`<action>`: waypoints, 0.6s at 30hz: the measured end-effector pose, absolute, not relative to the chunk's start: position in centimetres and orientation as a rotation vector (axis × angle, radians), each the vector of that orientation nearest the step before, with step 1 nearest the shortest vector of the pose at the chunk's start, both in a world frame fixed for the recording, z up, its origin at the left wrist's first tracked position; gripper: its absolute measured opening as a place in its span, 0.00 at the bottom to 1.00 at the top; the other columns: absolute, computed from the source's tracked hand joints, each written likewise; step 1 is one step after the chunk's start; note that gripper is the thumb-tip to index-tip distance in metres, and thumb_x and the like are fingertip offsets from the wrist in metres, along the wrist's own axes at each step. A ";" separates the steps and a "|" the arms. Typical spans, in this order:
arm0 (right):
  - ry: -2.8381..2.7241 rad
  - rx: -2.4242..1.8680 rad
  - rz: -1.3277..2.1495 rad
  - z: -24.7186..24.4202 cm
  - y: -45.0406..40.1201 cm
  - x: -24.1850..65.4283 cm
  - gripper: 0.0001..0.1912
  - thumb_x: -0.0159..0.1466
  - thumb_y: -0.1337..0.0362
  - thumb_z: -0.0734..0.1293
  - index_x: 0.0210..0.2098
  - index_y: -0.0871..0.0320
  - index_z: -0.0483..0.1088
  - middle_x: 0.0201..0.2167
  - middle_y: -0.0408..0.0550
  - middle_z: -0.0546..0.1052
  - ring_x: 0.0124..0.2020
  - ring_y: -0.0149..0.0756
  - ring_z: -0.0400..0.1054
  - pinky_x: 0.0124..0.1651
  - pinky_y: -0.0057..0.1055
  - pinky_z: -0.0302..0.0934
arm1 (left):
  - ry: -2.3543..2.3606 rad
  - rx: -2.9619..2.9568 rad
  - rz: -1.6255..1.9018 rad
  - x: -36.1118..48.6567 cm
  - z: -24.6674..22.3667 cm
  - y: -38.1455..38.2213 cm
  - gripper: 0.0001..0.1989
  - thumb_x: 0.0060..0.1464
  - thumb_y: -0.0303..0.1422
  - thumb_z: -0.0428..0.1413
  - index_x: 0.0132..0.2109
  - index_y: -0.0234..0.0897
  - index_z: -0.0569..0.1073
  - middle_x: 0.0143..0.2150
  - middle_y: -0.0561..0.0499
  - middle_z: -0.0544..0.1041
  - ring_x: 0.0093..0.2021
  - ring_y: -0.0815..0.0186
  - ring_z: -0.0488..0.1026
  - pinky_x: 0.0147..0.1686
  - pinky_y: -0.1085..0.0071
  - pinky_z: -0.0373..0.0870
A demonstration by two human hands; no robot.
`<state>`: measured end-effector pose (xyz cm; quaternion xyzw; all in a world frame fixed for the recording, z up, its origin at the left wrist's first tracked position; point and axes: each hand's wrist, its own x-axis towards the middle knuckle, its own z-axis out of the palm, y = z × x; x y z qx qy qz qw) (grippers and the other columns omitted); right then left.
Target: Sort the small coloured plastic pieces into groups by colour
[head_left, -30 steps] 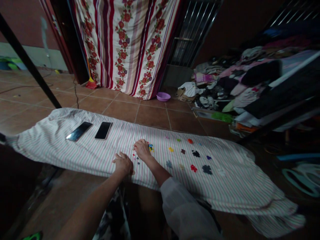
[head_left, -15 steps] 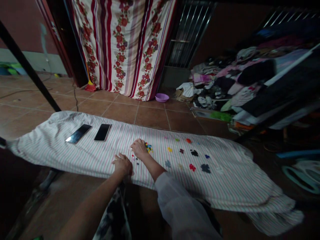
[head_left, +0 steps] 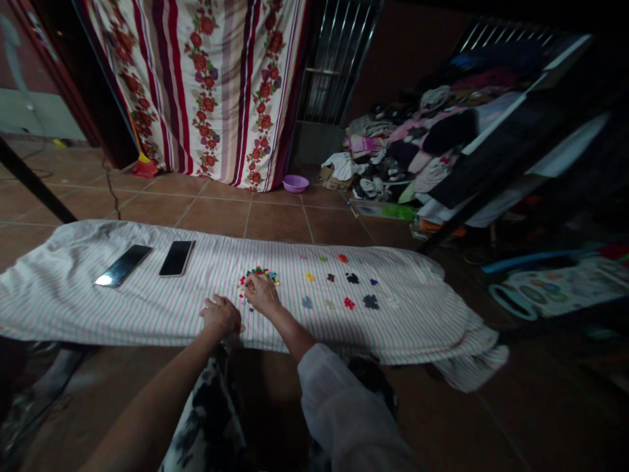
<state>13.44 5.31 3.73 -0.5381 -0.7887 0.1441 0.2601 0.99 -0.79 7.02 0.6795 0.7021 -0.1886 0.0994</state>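
Left hand loosely spread | right hand over coloured pieces, grip unclear | pointing, long axis indiscernible

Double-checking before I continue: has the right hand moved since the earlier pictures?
Yes: judged against the nearer phone, the right hand has shifted rightward, over the mixed pile of small pieces.
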 end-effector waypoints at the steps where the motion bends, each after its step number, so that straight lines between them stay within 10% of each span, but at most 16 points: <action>1: -2.103 -1.459 0.393 3.8 4.9 13.9 0.07 0.61 0.68 0.66 0.39 0.55 0.72 0.36 0.45 0.78 0.45 0.38 0.68 0.50 0.33 0.58 | 2.078 2.011 -0.553 0.9 6.9 -0.8 0.49 0.47 0.50 0.58 0.67 0.19 0.57 0.68 0.16 0.54 0.66 0.30 0.56 0.50 0.47 0.67; 18: -1.221 -1.812 0.201 2.1 -1.5 35.6 0.09 0.59 0.63 0.61 0.38 0.54 0.71 0.34 0.46 0.79 0.36 0.37 0.73 0.43 0.33 0.66 | 2.073 2.140 -0.507 -0.3 5.0 -1.2 0.44 0.51 0.48 0.54 0.65 0.18 0.59 0.61 0.18 0.62 0.61 0.31 0.63 0.50 0.48 0.65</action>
